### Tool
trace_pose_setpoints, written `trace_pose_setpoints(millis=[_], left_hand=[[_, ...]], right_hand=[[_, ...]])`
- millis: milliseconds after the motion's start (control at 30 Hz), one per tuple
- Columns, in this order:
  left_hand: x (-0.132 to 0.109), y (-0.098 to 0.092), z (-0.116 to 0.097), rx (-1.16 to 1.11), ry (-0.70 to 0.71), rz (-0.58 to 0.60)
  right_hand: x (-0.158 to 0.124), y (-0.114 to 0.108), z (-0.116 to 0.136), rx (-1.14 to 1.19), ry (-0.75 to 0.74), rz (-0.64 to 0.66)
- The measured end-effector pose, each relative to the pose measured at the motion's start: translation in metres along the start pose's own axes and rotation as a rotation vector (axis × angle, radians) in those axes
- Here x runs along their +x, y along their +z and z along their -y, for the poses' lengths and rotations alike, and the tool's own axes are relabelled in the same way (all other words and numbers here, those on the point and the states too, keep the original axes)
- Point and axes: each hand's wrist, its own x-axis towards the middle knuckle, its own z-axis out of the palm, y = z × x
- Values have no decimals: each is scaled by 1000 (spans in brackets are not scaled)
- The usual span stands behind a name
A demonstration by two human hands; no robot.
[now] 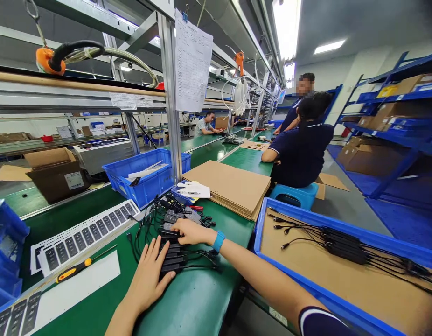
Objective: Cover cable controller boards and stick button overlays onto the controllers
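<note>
A row of small black adapters with cables at their ends lies on the green bench. My left hand rests flat at the left side of the row, fingers spread and touching it. At the far part of the row, my right hand has its fingers bent down onto one black adapter; the fingertips are partly hidden. A blue band circles the right wrist. Beyond the hands is a tangle of black cables. Sheets of black labels lie to the left.
A yellow-black screwdriver lies by a white strip. Stacked cardboard sheets sit ahead. On the right, a blue tray holds several cabled adapters. A blue bin stands behind; a seated co-worker is ahead right.
</note>
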Motion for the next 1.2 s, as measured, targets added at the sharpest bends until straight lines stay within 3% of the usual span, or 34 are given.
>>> trace_pose_setpoints(millis=[233,367,600,833,933,1033,1100,1200], left_hand=[[2,-16,-10,-177,-91,111],[5,-16,-8,-278,-150,156],[6,-15,-7,-341,-168,188],[6,-15,-14,-470,-248,148],[4,-16,-12,-675,-353,-57],[2,-19,-8,-676,-474,-495],[1,-22,-5,-601,-538,-704],[0,-25,-4,-580,-608,-757]], right_hand=[[-20,-5,-6,163,-49,47],[-29,0,4,178,-103,99],[-37,44,51,-149,89,-106],[-29,50,59,-17,111,-85],[-25,43,57,236,150,-90],[-13,26,48,654,202,-68],[0,8,39,835,184,-33],[20,-23,26,1111,114,-7]])
